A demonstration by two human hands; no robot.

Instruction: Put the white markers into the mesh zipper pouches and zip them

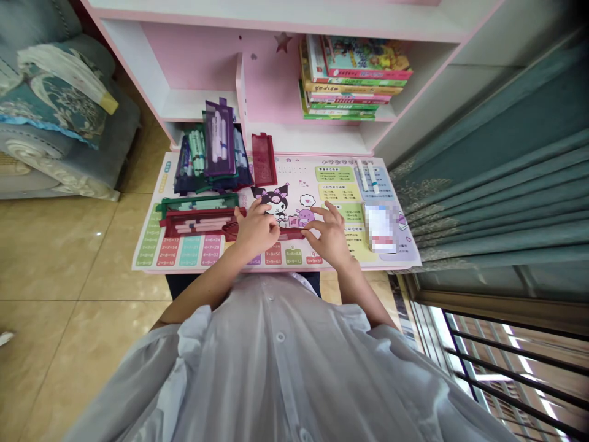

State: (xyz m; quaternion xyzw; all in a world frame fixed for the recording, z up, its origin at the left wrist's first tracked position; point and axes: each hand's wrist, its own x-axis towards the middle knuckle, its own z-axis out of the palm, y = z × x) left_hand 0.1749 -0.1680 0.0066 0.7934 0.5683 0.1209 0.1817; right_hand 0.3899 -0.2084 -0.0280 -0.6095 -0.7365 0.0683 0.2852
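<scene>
A flat red mesh pencil pouch lies along the desk's front edge, partly hidden under my left hand. That hand is closed at the pouch's left part, thumb and fingers bent; the exact grip is hidden. At the pouch's right end, my right hand pinches the edge between thumb and index finger, its other fingers raised. Left of my hands, a red mesh pouch with pink pens overlaps a green mesh pouch with pens. Another red mesh pouch lies flat behind.
Several pen-filled pouches, a purple one on top, are piled at back left. Two white pens and a blurred white rectangular item lie on the right. Books are stacked on the shelf. A curtain hangs right.
</scene>
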